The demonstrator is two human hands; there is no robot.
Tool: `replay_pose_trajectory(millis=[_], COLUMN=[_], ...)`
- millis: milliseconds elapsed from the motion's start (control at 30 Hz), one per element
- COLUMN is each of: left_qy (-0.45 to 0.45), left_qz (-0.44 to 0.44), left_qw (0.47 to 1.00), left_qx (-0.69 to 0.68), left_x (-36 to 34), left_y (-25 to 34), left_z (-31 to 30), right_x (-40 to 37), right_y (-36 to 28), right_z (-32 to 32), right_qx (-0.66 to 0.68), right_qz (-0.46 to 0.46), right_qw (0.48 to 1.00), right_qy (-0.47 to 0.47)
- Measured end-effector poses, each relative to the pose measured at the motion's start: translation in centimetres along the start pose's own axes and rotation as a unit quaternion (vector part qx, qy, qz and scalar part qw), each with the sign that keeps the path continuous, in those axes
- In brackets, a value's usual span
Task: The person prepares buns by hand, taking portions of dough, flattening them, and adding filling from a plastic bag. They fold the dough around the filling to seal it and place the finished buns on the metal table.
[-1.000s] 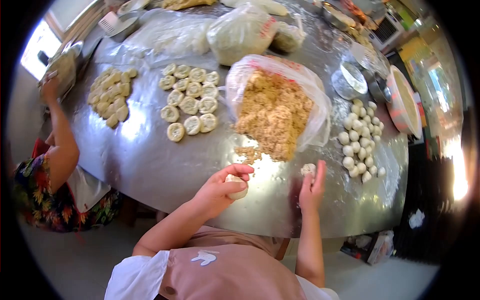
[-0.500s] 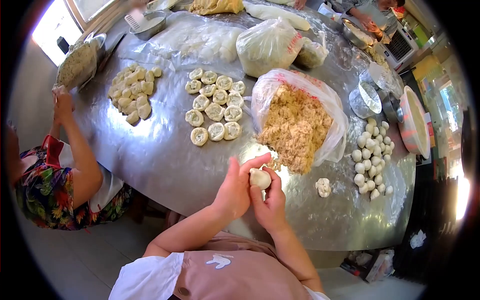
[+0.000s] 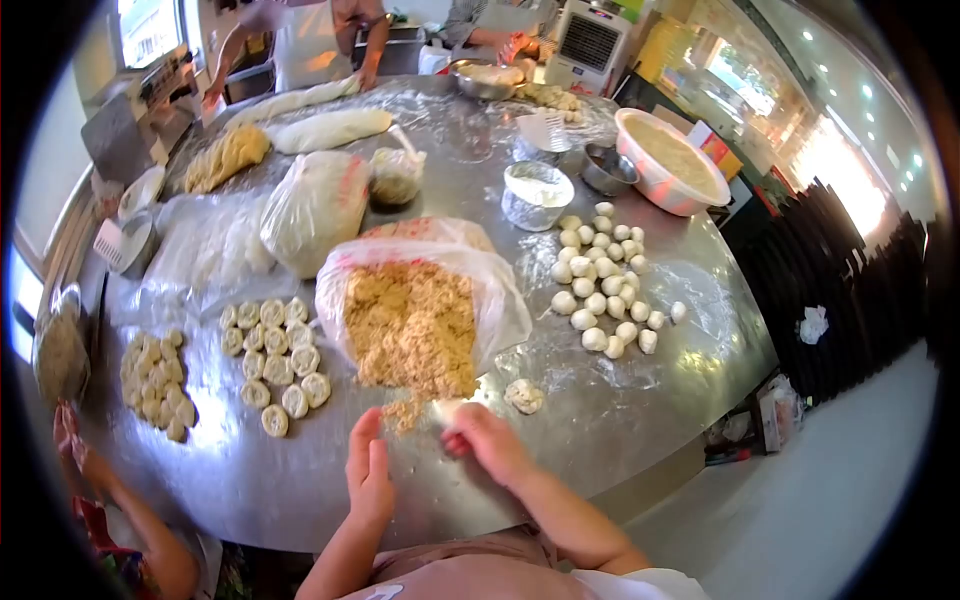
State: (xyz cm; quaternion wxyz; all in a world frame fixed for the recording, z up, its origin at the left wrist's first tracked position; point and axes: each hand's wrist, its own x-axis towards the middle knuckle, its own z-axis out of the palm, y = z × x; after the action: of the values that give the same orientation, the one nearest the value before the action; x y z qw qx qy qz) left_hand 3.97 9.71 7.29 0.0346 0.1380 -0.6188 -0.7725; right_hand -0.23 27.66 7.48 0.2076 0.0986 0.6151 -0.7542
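Observation:
My right hand [image 3: 492, 442] is closed on a white dough ball [image 3: 450, 408], only partly visible past the fingers and blurred. It is at the front edge of a crumbly tan filling [image 3: 412, 325], which spills from an open plastic bag [image 3: 497, 318]. My left hand [image 3: 370, 475] is held apart from it, fingers stretched upward and nothing in them. A few crumbs of filling lie on the metal table between the hands. To the right of my right hand sits a single lumpy dough piece [image 3: 524, 396].
White dough balls [image 3: 605, 285] cluster at the right. Round filled buns [image 3: 278, 365] and small dough pieces [image 3: 155, 385] lie at the left. Behind are a flour tub [image 3: 538, 195], a metal bowl [image 3: 608, 170] and a large basin [image 3: 670, 160]. A co-worker's hands [image 3: 70, 440] are at lower left.
My hands have separated: the left has let go of the dough ball, which stays in the right. The view has swung to the right and up, bringing in more of the far table.

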Motion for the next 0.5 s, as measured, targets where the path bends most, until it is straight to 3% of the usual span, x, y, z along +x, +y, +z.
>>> replay_pose_trajectory(millis=[33,133,233,367,500], left_qy=[0.001,0.033,0.078,0.083,0.06], left_qz=[0.031,0.104,0.139,0.184,0.193], left_qw=[0.997,0.967,0.933,0.893,0.831], left_qx=[0.069,0.232,0.323,0.403,0.518], left_x=[0.1,-0.2,-1.1,-2.4,-2.9], left_y=[-0.4,-2.1,-3.8,-3.6,-3.5], left_z=[-1.0,-4.3,-7.0,-8.5,-8.8], right_x=[0.9,3.0,4.1,3.7,3.6], right_y=[-0.9,-3.3,-6.2,-9.0,-6.8], right_z=[-2.7,-11.2,-19.0,-22.2,-20.0], right_qx=[0.05,0.099,0.181,0.232,0.131], right_qz=[-0.007,-0.085,-0.147,-0.275,-0.293], right_qw=[0.998,0.958,0.912,0.868,0.881], right_qy=[0.029,0.253,0.337,0.343,0.347])
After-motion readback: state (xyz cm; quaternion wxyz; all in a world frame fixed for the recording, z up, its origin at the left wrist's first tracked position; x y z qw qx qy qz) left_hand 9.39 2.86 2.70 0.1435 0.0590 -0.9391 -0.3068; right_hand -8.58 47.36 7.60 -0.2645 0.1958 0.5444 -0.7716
